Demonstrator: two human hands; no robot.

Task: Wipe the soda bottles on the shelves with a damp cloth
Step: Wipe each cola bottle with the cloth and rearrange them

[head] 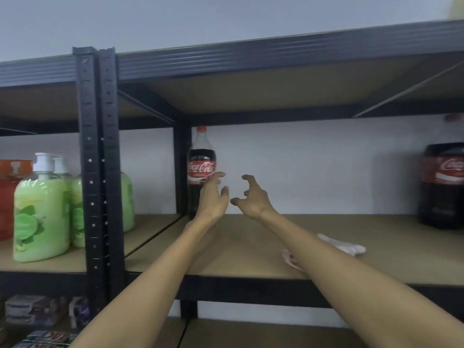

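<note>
At the back-left corner of the shelf: soda bottle (201, 169), upright, red cap, red label, dark drink; it stands against the white wall (313, 167), just beside the black post's rear leg
Shelf (238, 252): brown board in a black metal frame; another board lies overhead at 12 o'clock
Left hand (213, 199): reached in at 11 o'clock, fingers stretched and a little spread, holding nothing; the fingertips lie over the lower edge of the bottle's label; whether they touch it I cannot tell
Right hand (252, 199): just beside the left, at its 3 o'clock, apart from the bottle; fingers bent like a claw and spread wide from the thumb, gripping nothing
Cloth (346, 246): pale, crumpled, lying on the board at 4 o'clock, partly hidden under the right forearm; neither hand is on it
Second soda bottle (444, 184): larger, same red label, at 3 o'clock by the picture's edge, well apart from the hands
Post (98, 159): black, perforated, at 9 o'clock; it divides two bays
Soap bottles (41, 212): green, white pumps, in the left bay at 9 o'clock
Boxes (30, 310): on the lower shelf at 7 o'clock; print too blurred to read
</note>
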